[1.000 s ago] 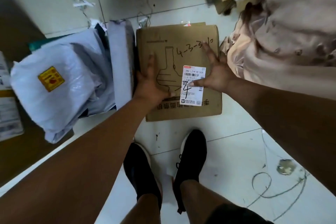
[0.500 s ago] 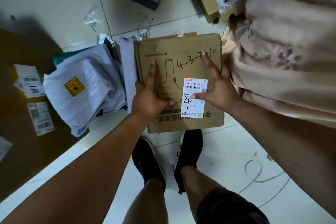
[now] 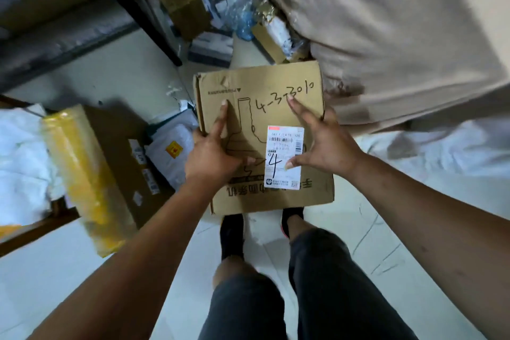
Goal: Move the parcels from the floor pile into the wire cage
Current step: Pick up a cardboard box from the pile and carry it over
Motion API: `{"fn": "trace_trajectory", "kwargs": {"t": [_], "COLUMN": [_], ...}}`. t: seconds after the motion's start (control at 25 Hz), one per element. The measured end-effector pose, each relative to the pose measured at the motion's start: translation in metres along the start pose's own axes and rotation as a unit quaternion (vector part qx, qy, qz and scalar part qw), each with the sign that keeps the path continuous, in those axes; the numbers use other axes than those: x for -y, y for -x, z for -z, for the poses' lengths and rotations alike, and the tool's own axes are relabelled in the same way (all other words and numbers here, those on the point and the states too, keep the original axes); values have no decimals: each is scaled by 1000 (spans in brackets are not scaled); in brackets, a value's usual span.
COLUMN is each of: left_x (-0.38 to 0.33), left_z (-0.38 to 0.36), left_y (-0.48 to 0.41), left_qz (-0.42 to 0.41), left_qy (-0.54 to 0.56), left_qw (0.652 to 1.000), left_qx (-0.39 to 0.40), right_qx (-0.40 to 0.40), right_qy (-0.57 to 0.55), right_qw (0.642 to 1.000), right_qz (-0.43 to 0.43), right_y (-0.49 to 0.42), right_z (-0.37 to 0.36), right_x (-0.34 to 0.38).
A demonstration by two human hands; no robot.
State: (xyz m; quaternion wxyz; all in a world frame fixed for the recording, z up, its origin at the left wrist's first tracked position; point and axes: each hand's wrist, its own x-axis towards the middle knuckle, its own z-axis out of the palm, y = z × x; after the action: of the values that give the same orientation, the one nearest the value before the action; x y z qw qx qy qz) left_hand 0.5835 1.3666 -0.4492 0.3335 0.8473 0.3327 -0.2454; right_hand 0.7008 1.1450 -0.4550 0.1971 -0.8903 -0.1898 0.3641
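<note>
I hold a flat brown cardboard box (image 3: 276, 85) level in front of me, above my shoes. It bears handwriting "4-3-301" and a white shipping label (image 3: 284, 157) marked "4". My left hand (image 3: 212, 154) grips its left edge, index finger stretched along the top. My right hand (image 3: 323, 146) grips the right edge, with the thumb on the label and a finger on the writing. More parcels lie on the floor at left: a grey poly bag with a yellow sticker (image 3: 171, 152) and a yellow-taped parcel (image 3: 82, 174). I cannot make out a wire cage.
A large beige sack (image 3: 386, 36) fills the upper right, with a white bag (image 3: 441, 152) below it. A dark metal post (image 3: 132, 3) slants at upper left. Small boxes (image 3: 209, 44) lie beyond the held box. White bags (image 3: 22, 160) sit far left. My shoes (image 3: 231, 234) stand on pale tiles.
The box has come up off the floor in both hands and now hangs above my shoes. The view has risen and swung, showing the post and the yellow-taped parcel.
</note>
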Motion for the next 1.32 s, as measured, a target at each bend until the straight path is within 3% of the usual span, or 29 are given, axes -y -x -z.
{"fn": "trace_trajectory", "kwargs": {"t": [0.36,0.6,0.8,1.0,1.32], "left_x": [-90,-169,-243,-304,-377], "left_z": [121,123,59,-59,-249], "left_y": [157,228,307,390,542], "left_qz": [-200,-313,-404,-490,-558], "left_qy": [-111,-199,-245,-270,-293], "left_qw": [973,924,867,796,712], "left_qx": [8,91,159,233,310], "right_qx": [-136,-223,-301,-359,-395], "right_qy": [-96,-206,-276,-293,-303], "right_qw": [980,928,858,787,715], "right_qz": [-105,-217,-310,-406,-491], "right_y": [217,348,462,589,773], "right_z": [87,81,64,42,1], "right_x": [80,71,30,-37,-159]}}
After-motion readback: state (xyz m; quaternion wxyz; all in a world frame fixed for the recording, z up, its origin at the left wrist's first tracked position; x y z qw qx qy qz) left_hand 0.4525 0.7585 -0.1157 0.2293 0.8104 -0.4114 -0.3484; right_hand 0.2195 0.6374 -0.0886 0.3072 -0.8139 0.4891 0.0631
